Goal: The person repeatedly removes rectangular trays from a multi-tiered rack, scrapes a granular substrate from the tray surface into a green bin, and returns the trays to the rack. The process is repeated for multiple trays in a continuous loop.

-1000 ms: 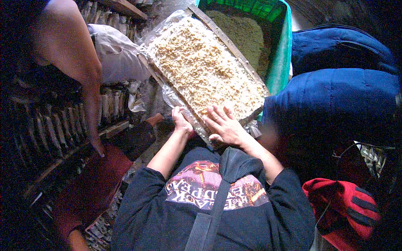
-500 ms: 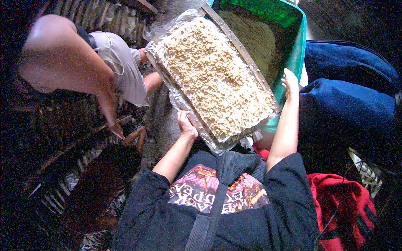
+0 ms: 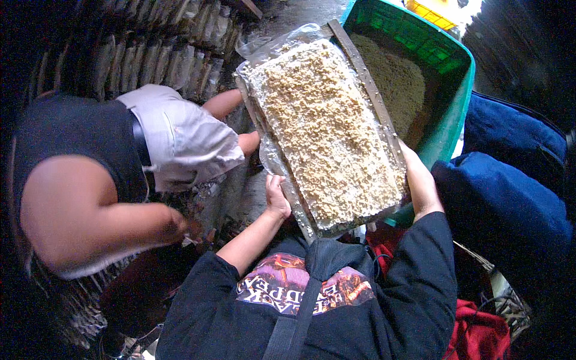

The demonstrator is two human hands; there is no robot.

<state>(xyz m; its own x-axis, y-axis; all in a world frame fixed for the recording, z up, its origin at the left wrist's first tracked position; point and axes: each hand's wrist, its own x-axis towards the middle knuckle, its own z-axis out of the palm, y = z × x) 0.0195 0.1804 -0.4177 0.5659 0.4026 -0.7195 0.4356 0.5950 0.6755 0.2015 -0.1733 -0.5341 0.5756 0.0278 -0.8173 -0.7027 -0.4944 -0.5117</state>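
Observation:
A rectangular wooden tray (image 3: 365, 78), lined with a clear plastic sheet (image 3: 282, 45), is tilted in front of me. It bears a thick layer of pale, crumbly grains (image 3: 327, 132) over a whitish mass. My left hand (image 3: 277, 197) is closed on the tray's lower left edge. Against its right side rests my right hand (image 3: 415, 171), holding the edge, with the fingertips hidden behind or under it. Just beyond the tray stands a green plastic tub (image 3: 454, 114), partly hidden by it, with similar loose crumbs (image 3: 402, 75) inside.
At the left a person in pale shorts (image 3: 180, 138) bends over, close to the tray. Rows of plastic-wrapped packets (image 3: 162, 66) stand behind them. Blue cloth (image 3: 504, 192) lies to the right, red cloth (image 3: 480, 330) at the lower right. A yellow crate (image 3: 431, 13) shows past the tub.
My right hand, free beside the tub before, now holds the tray's right edge. The tray and tub appear lower and further right in view. The person at the left has shifted posture.

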